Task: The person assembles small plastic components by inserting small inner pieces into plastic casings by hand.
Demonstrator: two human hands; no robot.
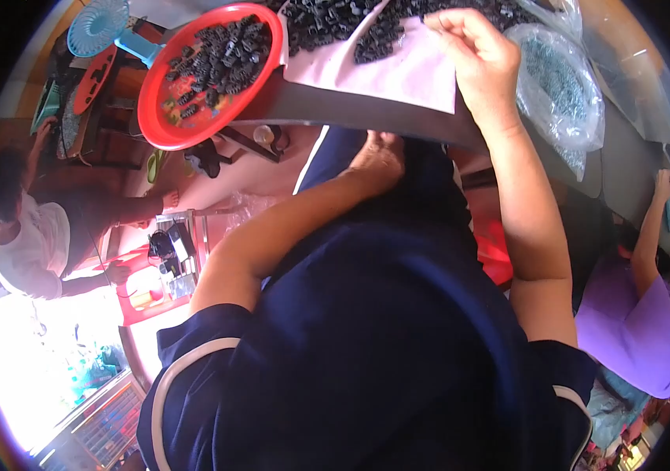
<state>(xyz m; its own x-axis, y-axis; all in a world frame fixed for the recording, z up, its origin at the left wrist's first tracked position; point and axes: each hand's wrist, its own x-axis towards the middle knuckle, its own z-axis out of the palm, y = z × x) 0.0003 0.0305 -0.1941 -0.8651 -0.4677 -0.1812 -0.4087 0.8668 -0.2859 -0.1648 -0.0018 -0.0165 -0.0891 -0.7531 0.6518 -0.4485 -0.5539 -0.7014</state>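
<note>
Right hand (472, 55), fingers seemingly pinched on small black parts (327, 20) heaped at the table (366, 114) edge; left hand (378, 161) beneath, grip unseen; red bowl (158, 118) part-filled.

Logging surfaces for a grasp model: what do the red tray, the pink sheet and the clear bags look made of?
Red tray: likely moulded plastic, smooth, glossy rim. Pink sheet: looks like paper or thin matte plastic, flat, draped over the table edge; cannot tell which. Clear bags: thin plastic film, crinkled, shiny, contents showing through. Right hand rests on the sheet by the small black parts, probably plastic or rubber, dull.
</note>
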